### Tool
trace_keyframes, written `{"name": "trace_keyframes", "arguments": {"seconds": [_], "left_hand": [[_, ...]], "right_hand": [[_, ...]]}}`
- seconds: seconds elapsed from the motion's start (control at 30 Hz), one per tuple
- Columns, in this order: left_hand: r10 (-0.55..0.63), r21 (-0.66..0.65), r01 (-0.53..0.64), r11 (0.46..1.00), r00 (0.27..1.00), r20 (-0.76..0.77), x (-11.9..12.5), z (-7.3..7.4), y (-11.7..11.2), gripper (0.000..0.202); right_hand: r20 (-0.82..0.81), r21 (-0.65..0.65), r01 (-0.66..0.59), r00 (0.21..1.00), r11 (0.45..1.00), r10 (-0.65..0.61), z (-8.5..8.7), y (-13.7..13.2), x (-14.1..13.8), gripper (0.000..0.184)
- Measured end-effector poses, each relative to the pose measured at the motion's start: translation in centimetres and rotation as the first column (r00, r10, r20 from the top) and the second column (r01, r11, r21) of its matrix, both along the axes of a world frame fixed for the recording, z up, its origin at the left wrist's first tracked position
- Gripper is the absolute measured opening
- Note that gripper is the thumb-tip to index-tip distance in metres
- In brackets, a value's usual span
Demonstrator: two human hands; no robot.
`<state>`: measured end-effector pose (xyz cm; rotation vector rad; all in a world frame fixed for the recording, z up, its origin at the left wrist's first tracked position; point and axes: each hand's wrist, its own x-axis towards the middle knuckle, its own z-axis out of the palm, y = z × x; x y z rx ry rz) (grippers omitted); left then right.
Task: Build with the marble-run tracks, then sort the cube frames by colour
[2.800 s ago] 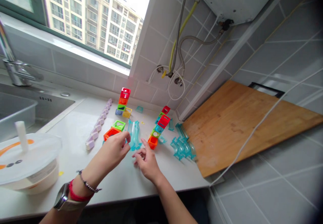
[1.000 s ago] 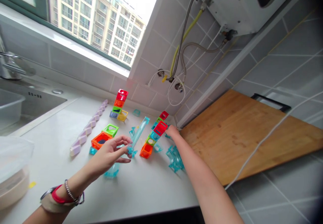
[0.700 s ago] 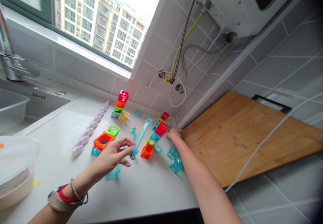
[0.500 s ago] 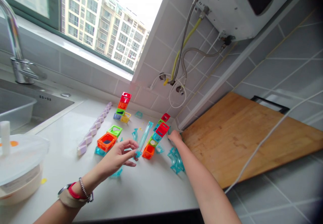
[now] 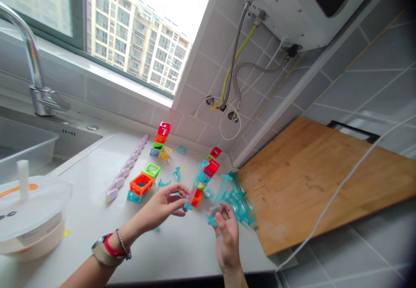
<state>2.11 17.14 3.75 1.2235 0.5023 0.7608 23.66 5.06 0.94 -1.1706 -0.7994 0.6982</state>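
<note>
My left hand (image 5: 173, 200) pinches the lower end of a long clear-blue plastic track piece (image 5: 197, 183), which tilts up in front of a stack of red, blue, green and orange blocks (image 5: 211, 167). Closed round a second track piece of the same kind (image 5: 222, 190) is my right hand (image 5: 225, 231), close to the counter's front. Just behind that hand lies a heap of curved blue track pieces (image 5: 242, 205). Left of my left hand sits a low group of orange, green and blue blocks (image 5: 142, 184). A taller red, orange and green stack (image 5: 161, 140) stands farther back.
A wooden board (image 5: 312, 184) leans at the right, with a white cable (image 5: 334, 188) across it. A lilac row of blocks (image 5: 125, 170) lies at the left. Beyond are a lidded container (image 5: 32, 218), a sink (image 5: 81, 138) and a faucet (image 5: 40, 93).
My right hand has come back from the far right corner and now holds a long track piece. My left hand has shifted slightly right with its own piece. The view has turned a little.
</note>
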Motion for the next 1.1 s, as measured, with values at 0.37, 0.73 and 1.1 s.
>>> {"name": "trace_keyframes", "arguments": {"seconds": [0.37,0.73,1.1], "left_hand": [[0.206,0.201,-0.202,0.958,0.979,0.005,1.2,0.9,-0.6,0.022],[0.175,0.333,-0.103,0.937,0.965,-0.194,2.7,0.1,-1.8,0.013],[0.271,0.321,-0.213,0.923,0.951,-0.148,2.6,-0.6,-3.2,0.059]], "right_hand": [[0.018,0.114,-0.235,0.972,0.965,0.235,3.0,4.5,-2.6,0.051],[-0.010,0.037,-0.199,0.980,0.979,0.200,-0.1,1.3,-0.3,0.047],[0.134,0.001,-0.336,0.933,0.942,0.332,-0.6,1.5,-0.1,0.046]]}}
